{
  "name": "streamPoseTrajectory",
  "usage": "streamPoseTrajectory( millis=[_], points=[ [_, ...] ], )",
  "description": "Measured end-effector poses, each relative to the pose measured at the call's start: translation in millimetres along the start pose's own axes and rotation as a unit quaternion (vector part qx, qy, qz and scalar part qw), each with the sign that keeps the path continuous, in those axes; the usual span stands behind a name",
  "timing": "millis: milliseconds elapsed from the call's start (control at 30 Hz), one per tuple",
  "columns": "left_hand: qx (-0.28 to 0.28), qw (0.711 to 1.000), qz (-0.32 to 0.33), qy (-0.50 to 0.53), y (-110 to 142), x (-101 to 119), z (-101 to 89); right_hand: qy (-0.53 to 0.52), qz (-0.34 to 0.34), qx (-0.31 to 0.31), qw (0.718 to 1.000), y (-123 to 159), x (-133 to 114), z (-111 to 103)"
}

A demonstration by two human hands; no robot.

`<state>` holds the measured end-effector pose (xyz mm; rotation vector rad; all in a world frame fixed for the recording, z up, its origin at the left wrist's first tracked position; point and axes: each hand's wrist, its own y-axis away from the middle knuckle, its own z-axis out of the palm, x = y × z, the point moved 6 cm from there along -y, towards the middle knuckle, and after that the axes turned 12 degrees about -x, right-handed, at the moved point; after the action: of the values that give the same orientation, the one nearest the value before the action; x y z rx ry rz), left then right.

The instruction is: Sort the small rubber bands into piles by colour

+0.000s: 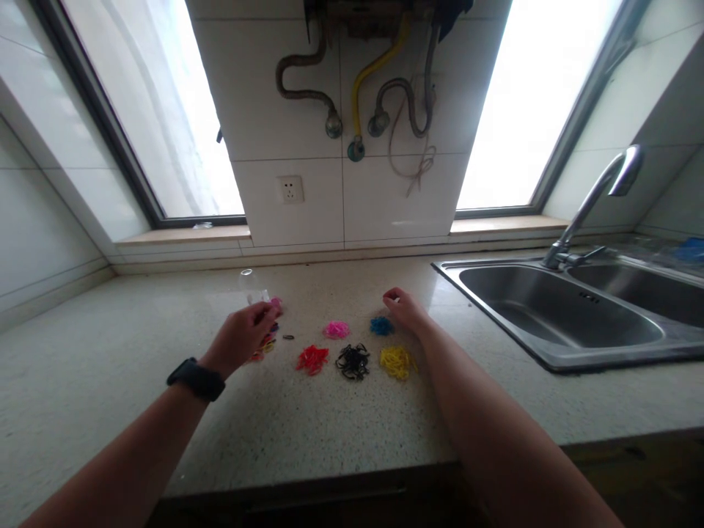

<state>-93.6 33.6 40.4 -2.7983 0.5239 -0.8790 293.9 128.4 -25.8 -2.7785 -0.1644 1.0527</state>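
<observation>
While the left hand (236, 339) bends beside mixed bands (268, 343), the right hand (408, 313) curls near tangled blue bands (380, 326) on the speckled table (330, 433), neither grip determinable.

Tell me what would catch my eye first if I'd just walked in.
Probably the colours on the pale counter: a red pile, black pile and yellow pile in front, a pink pile and blue pile behind. The left hand is by mixed-coloured pieces on their left; the right hand is beside the blue pile. A steel sink lies at right.
</observation>
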Motion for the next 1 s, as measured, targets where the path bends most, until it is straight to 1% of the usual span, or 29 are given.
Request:
streamPoseTrajectory(
  millis=[33, 100, 133, 200, 300, 467, 633, 700, 867, 1000],
  points=[
    [0.028, 0.999, -0.024, 0.005, 6.1, -16.4, -8.7, 0.0, -0.002, 0.0, 1.0, -0.1, 0.1, 0.0],
    [0.06, 0.997, -0.055, -0.007, 15.0, -41.2, -20.6, 0.001, -0.005, 0.0, 1.0, -0.1, 0.8, -0.4],
    [0.056, 0.997, -0.06, -0.016, 17.1, -48.9, -22.9, 0.001, -0.007, 0.001, 1.0, 0.0, 1.4, -0.9],
    [0.054, 0.996, -0.064, -0.027, 18.5, -56.5, -24.7, 0.0, -0.009, 0.002, 1.0, -0.1, 3.0, -2.0],
    [0.05, 0.996, -0.054, -0.045, 16.0, -51.3, -21.0, -0.002, -0.012, 0.0, 1.0, -0.5, 4.9, -2.9],
    [0.026, 0.99, -0.006, -0.139, 8.7, -27.4, -5.2, -0.006, -0.021, -0.005, 1.0, -0.9, 4.9, -2.7],
    [-0.006, 0.973, 0.12, -0.198, 3.4, -5.4, 13.2, -0.009, -0.023, -0.009, 1.0, -1.3, 6.0, -2.3],
    [-0.022, 0.967, 0.143, -0.209, 3.0, -1.8, 19.5, -0.01, -0.026, -0.011, 1.0, -2.1, 7.0, -2.0],
    [-0.06, 0.959, 0.15, -0.233, 3.7, -1.4, 29.9, -0.004, -0.027, -0.013, 1.0, -3.8, 8.8, -1.4],
    [-0.059, 0.958, 0.131, -0.247, 3.5, -2.6, 31.6, -0.001, -0.03, -0.016, 0.999, -2.4, 6.2, -1.6]
  ],
)
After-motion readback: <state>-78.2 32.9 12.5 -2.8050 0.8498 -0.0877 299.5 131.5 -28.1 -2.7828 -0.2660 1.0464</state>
